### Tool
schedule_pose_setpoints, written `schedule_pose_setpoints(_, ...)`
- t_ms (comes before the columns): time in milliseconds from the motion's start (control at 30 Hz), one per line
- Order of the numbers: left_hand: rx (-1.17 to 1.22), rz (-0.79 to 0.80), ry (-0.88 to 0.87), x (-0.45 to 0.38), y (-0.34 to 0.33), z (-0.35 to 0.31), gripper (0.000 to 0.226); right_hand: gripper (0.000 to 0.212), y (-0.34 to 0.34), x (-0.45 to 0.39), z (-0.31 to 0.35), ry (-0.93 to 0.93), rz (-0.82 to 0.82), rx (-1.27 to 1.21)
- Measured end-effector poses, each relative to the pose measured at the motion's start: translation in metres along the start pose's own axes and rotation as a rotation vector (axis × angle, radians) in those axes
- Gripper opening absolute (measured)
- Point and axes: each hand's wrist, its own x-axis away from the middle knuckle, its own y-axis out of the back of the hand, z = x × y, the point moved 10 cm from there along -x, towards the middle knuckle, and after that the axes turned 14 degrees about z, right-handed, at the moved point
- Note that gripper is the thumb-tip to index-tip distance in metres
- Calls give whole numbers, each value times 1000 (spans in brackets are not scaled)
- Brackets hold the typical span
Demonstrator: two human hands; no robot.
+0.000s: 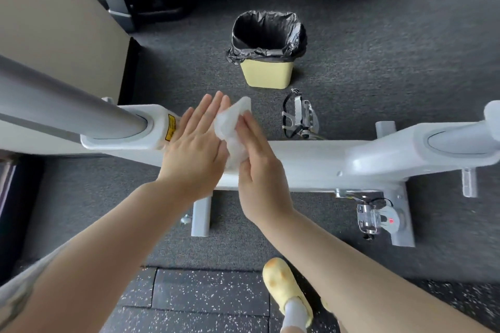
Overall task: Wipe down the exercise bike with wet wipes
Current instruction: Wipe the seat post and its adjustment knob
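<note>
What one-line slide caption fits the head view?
Both hands, left and right, handle a wet wipe above the white exercise bike frame.

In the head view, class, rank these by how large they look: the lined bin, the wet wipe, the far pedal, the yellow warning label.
1. Lined bin
2. Wet wipe, partly hidden by hands
3. Far pedal, close to the wipe, so unsure
4. Yellow warning label

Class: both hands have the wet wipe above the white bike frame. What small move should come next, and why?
Probably lower the wet wipe onto the bike frame and start rubbing. The left hand lies flat against it, the right hand holds it, and it sits above the frame.
</note>
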Motion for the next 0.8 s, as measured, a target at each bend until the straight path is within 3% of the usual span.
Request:
schedule_pose_setpoints(100,-219,-65,-71,9,31,3,60,59,14,29,-29,-24,-56,-59)
schedule_pose_setpoints(233,-369,-67,-12,16,51,39,51,50,24,48,-115,-325,-76,-82)
schedule_pose_setpoints(333,-439,-76,-62,20,32,34,48,52,18,47,-168,-435,60,175)
schedule_pose_setpoints(467,-343,-294,-27,22,37,35,38,59,8,31,-222,-477,229,572)
schedule_pose_setpoints(633,-296,-435,-26,23,35,37,35,61,-27,-1,-223,-441,174,738)
schedule_pose_setpoints(800,-260,-474,-26,26,36,40,35,61,-116,-4,-175,-50,447,809)
